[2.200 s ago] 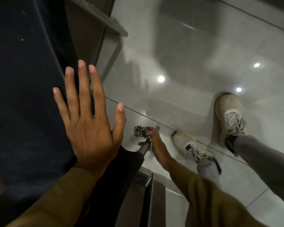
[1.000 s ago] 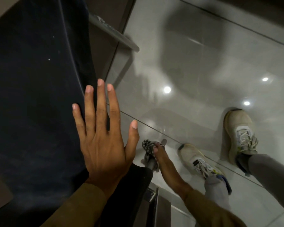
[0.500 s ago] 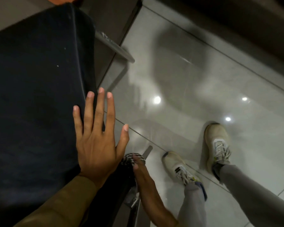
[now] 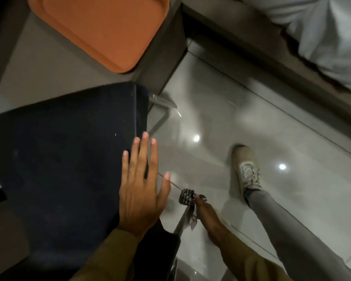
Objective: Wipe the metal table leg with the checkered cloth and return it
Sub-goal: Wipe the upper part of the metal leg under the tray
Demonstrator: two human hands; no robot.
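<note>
My right hand [image 4: 206,211], low centre of frame, has slid the checkered cloth [image 4: 187,197] down the metal table leg [image 4: 182,222], fingers gripping it. My left hand [image 4: 142,191] stays flat, open. I judge wiping nearly finished; return remains.

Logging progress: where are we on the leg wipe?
Done: the right hand has the checkered cloth wrapped on the metal leg. In hand: wiping, low on the leg, while the left hand rests flat on the dark seat. Left: finish and return the cloth.
</note>
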